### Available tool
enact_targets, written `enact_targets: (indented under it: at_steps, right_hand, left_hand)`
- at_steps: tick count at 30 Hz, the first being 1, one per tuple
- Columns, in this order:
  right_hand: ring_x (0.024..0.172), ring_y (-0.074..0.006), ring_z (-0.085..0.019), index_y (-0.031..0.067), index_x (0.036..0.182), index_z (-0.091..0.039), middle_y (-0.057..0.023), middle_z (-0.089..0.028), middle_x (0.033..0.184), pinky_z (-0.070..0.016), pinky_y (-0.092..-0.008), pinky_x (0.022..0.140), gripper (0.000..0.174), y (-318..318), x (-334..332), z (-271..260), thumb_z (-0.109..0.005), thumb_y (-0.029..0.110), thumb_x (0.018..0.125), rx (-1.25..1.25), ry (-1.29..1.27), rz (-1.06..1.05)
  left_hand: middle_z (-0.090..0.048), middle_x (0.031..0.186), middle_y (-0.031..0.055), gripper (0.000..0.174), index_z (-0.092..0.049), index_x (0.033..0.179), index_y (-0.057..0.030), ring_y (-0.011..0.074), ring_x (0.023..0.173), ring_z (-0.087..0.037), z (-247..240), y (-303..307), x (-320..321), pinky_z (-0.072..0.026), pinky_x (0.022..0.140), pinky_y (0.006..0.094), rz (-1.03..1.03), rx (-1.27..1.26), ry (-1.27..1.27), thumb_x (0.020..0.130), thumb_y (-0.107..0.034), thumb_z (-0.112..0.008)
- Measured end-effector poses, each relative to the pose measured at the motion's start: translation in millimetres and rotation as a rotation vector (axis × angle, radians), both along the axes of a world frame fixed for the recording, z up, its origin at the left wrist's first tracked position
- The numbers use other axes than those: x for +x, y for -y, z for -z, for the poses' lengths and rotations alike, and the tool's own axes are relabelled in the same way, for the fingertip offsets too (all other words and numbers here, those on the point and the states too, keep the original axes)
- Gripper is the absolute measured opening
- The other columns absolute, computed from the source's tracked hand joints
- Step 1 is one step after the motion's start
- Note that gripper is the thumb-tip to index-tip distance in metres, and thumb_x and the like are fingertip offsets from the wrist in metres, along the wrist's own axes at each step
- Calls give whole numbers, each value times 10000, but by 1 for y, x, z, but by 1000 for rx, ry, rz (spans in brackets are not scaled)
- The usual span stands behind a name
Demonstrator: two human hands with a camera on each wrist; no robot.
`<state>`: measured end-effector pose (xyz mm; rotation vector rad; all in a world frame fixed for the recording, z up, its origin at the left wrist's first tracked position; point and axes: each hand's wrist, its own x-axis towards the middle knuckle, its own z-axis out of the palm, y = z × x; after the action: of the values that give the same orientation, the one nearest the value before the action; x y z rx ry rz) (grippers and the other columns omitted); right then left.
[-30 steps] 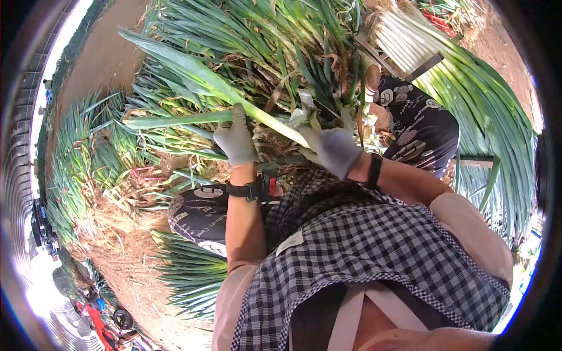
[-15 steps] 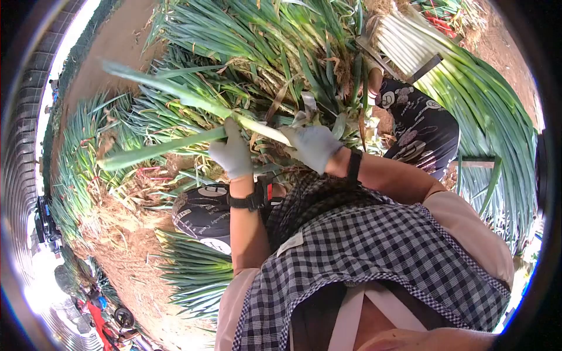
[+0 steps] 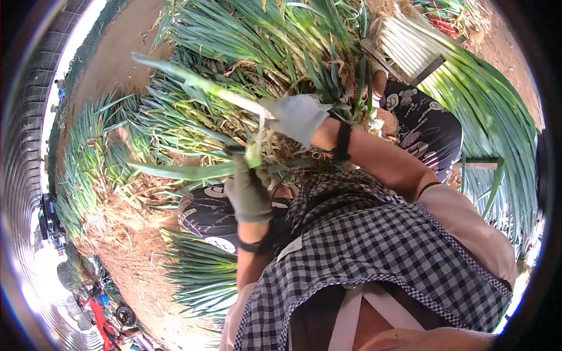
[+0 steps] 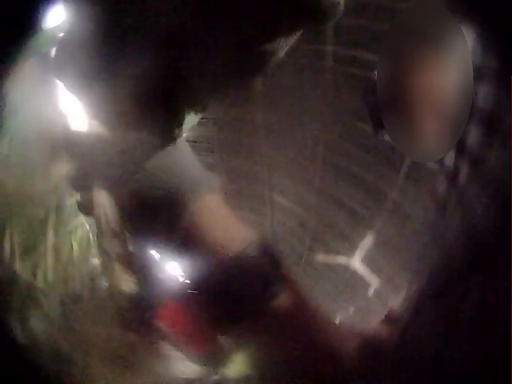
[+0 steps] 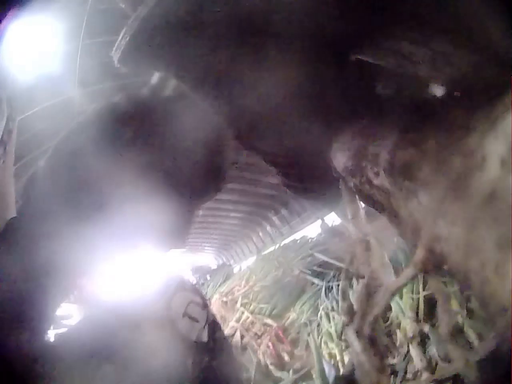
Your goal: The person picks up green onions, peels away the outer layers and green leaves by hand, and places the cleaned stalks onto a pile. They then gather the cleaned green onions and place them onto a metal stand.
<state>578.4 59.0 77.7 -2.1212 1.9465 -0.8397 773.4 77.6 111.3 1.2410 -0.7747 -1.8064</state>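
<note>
In the head view my gloved right hand [image 3: 298,120] grips a green onion [image 3: 222,96] near its white end, its green tops pointing to the upper left. Lower and to the left, my gloved left hand [image 3: 252,193] holds an outer leaf [image 3: 181,171] with its fingers curled round the base. A pale strip of sheath [image 3: 261,131] stretches between the leaf's base and the stalk by the right hand. Both wrist views are dark and blurred; neither shows the grip on the onion.
Unpeeled green onions [image 3: 252,41] lie heaped in front. On the right, white-stemmed onions [image 3: 410,44] lie across a metal frame [image 3: 429,69]. Another bunch [image 3: 199,272] lies on the soil [image 3: 129,257] at the lower left, and more roots and onions [image 3: 99,169] are on the left.
My left hand has pulled the leaf down, away from the stalk. The right hand has moved left and up with the onion, and the two hands have drawn apart vertically.
</note>
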Motion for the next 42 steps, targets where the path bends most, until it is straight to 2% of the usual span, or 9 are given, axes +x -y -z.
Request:
enact_targets:
  at_steps: [5, 22, 26, 28, 29, 33, 35, 36, 42]
  right_hand:
    - [815, -322, -656, 33, 1134, -599, -180, -660, 899, -521, -367, 710, 445, -22, -13, -14, -701, 297, 791, 76, 227, 30]
    - [815, -125, -646, -34, 1175, -600, -123, -688, 890, -509, -263, 717, 412, -53, 5, -14, -705, 179, 838, 221, 857, -326]
    - [849, -88, -618, -23, 1170, -600, -80, -678, 957, -499, -247, 735, 383, -65, 14, -31, -693, 127, 831, 168, 1056, -79]
    - [858, -92, -595, -9, 1182, -586, -30, -631, 970, -461, -229, 769, 351, -68, 13, -47, -627, 0, 833, 32, 1241, -57]
    - [811, -86, -614, 17, 1198, -580, -38, -660, 974, -494, -227, 722, 388, -63, 5, -34, -678, 68, 825, -182, 918, -55]
    - [782, -99, -620, -1, 1181, -583, -61, -666, 951, -495, -229, 696, 380, -71, 4, -43, -676, 74, 820, 13, 1160, -65]
    - [782, -104, -632, 9, 1183, -586, -66, -673, 938, -497, -238, 682, 384, -67, 7, -36, -677, 79, 817, 84, 1132, -105]
    - [782, -110, -643, 18, 1186, -589, -70, -680, 924, -499, -246, 669, 389, -63, 9, -36, -679, 83, 813, 139, 1101, -148]
    - [691, -282, -633, 82, 983, -617, -100, -630, 784, -501, -371, 574, 295, -19, 19, -65, -655, 338, 839, -222, 179, -177]
  left_hand:
    - [-560, 721, -2, 556, -602, 943, -35, 69, 510, -414, 35, 27, 53, -315, 437, 168, 186, -335, 367, 990, -528, -348]
    - [-495, 700, 5, 298, -584, 1044, 19, 84, 582, -434, -23, 61, -24, -376, 501, 202, -69, -249, -449, 989, -259, -492]
    - [-556, 575, 30, 201, -646, 836, 8, 128, 488, -487, -19, 57, -24, -402, 502, 239, 92, -238, -179, 871, -170, -561]
    - [-636, 663, 51, 196, -680, 834, -11, 131, 555, -560, 9, 45, -25, -435, 528, 264, 596, -783, 785, 845, -193, -608]
    - [-636, 663, 51, 196, -680, 834, -11, 131, 555, -560, 31, 43, -20, -435, 528, 264, 603, -784, 783, 845, -193, -608]
    - [-635, 756, 27, 200, -692, 909, -31, 127, 676, -561, 48, 71, -4, -464, 634, 270, 351, -440, 398, 836, -210, -641]
    - [-601, 1002, 66, 479, -559, 1134, -30, 166, 881, -554, 11, 98, -5, -466, 800, 313, 373, -753, 141, 912, -455, -554]
    - [-547, 1234, 166, 660, -487, 1292, -23, 215, 1125, -541, -18, 101, 0, -457, 940, 348, 363, -491, -603, 899, -550, -538]
    - [-250, 598, -66, 390, -491, 818, -102, 68, 514, -270, -89, 158, -16, -303, 541, 240, 119, -220, -658, 943, -471, -506]
